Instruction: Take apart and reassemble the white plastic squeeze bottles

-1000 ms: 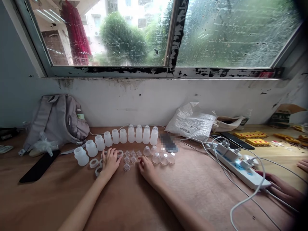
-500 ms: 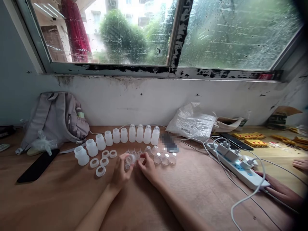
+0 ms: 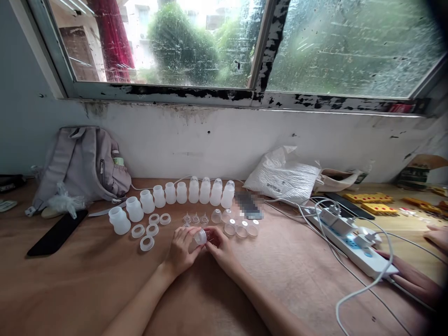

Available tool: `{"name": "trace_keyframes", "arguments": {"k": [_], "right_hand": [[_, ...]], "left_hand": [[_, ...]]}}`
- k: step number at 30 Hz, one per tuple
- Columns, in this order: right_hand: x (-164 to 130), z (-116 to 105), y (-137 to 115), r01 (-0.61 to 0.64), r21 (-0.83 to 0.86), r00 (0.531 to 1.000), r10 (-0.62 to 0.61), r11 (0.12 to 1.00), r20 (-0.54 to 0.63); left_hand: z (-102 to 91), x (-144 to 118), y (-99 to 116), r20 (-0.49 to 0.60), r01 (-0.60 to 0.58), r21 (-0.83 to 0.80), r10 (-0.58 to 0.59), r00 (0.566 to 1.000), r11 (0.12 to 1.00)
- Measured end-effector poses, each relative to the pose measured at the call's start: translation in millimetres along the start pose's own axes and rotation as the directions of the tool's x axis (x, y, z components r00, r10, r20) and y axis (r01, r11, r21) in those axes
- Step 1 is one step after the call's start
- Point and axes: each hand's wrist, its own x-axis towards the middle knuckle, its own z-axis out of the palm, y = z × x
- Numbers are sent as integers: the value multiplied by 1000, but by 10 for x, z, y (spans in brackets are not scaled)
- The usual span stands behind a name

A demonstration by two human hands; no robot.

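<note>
A grey backpack [image 3: 82, 163] is leaning against the wall at the table's [image 3: 70, 289] far left corner, with a black phone [image 3: 58, 232] lying flat just in front of it. To its right, a row of translucent white plastic bottles [image 3: 171, 196] is curving along the far edge, the four at the right end already wearing clear caps. Loose white rings [image 3: 147, 231] are lying in front of the left bottles, near the row of small clear nozzle tips [image 3: 195, 218].

Near the middle of the table, the left hand [image 3: 182, 249] is curling its fingers around a small translucent cap piece [image 3: 200, 237], holding it just above the tabletop. The right hand [image 3: 220, 245] is meeting it from the other side, its fingertips pinching the same piece, so both hands are closing on it together. Clear dome caps [image 3: 240, 228] are sitting just right of the hands.

Further right, a white plastic bag [image 3: 283, 175] is resting against the wall, and a white power strip [image 3: 353, 240] with cables is lying toward the right edge. Another person's hand [image 3: 411, 280] is lying flat on the table beside the strip.
</note>
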Motion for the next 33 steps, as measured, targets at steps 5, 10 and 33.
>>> {"name": "trace_keyframes", "arguments": {"k": [5, 10, 33], "right_hand": [[-14, -12, -100, -138, 234, 989, 122, 962, 84], [5, -36, -113, -153, 316, 986, 168, 936, -20], [11, -36, -19, -226, 78, 974, 224, 971, 38]], "left_hand": [[14, -3, -8, 17, 3, -28, -3, 1000, 1000], [5, -19, -2, 10, 24, -122, -23, 1000, 992], [38, 4, 318, 197, 457, -477, -416, 888, 751]]}}
